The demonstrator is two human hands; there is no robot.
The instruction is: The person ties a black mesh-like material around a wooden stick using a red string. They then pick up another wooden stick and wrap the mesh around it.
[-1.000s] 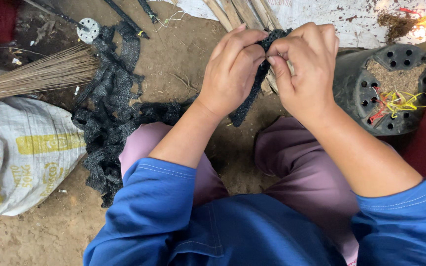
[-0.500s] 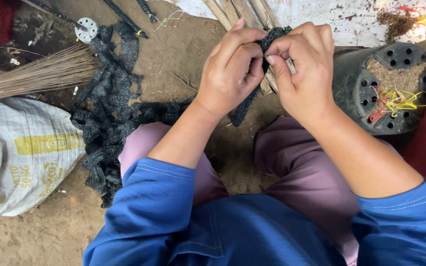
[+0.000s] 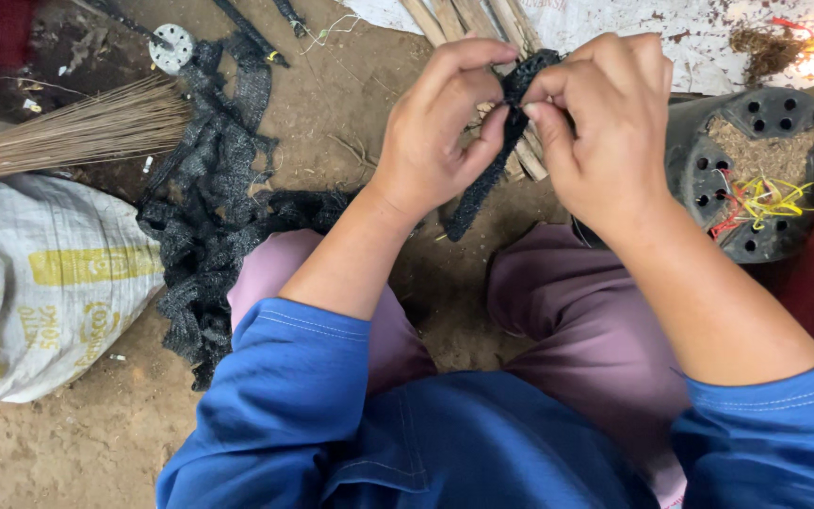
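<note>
Both my hands are raised above my knees, pinching one narrow strip of black mesh fabric (image 3: 496,155). My left hand (image 3: 440,132) grips the strip from the left, thumb and fingers curled over it. My right hand (image 3: 605,127) pinches its upper end from the right. The strip's lower end hangs down between my wrists. A pile of the same black mesh fabric (image 3: 209,217) lies on the dirt floor to the left of my knee.
A white woven sack (image 3: 40,292) lies at the left, with a stick broom (image 3: 77,132) above it. A black perforated pot (image 3: 760,170) holding husk and coloured strings sits at the right. Wooden sticks (image 3: 468,24) lie at the top on a white sheet.
My fingers have shifted slightly on the black mesh strip; both hands stay in about the same place.
</note>
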